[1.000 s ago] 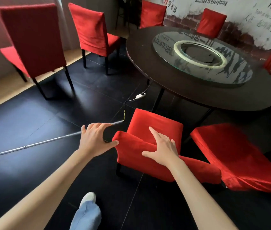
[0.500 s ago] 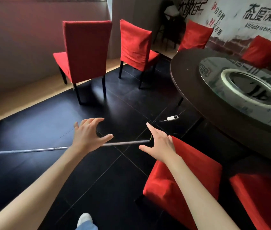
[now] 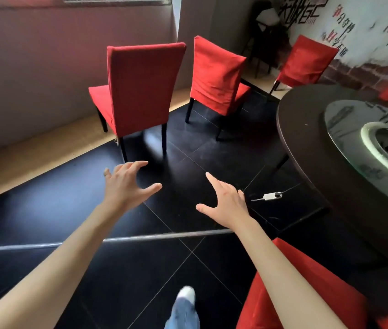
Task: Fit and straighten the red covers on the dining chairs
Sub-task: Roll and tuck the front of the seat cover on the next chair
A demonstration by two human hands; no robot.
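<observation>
Both my hands are stretched out over the black floor, empty, with fingers spread. My left hand (image 3: 126, 184) is a short way in front of a red-covered chair (image 3: 140, 89) that stands with its back toward me; its cover looks smooth. My right hand (image 3: 226, 203) hovers to the right, touching nothing. A second red-covered chair (image 3: 216, 77) stands further back, its cover creased on the backrest. The red-covered chair (image 3: 306, 288) I was at lies under my right forearm at the lower right. A third covered chair (image 3: 306, 62) stands by the far wall.
A large round dark table (image 3: 306, 143) with a glass turntable fills the right side. A white plug with its cable (image 3: 271, 196) lies on the floor near the table. A metal strip (image 3: 152, 237) crosses the floor. My foot (image 3: 185, 295) is at the bottom centre.
Both hands left the near chair's cover and moved forward and left. My view swung left, bringing the two chairs by the wall closer.
</observation>
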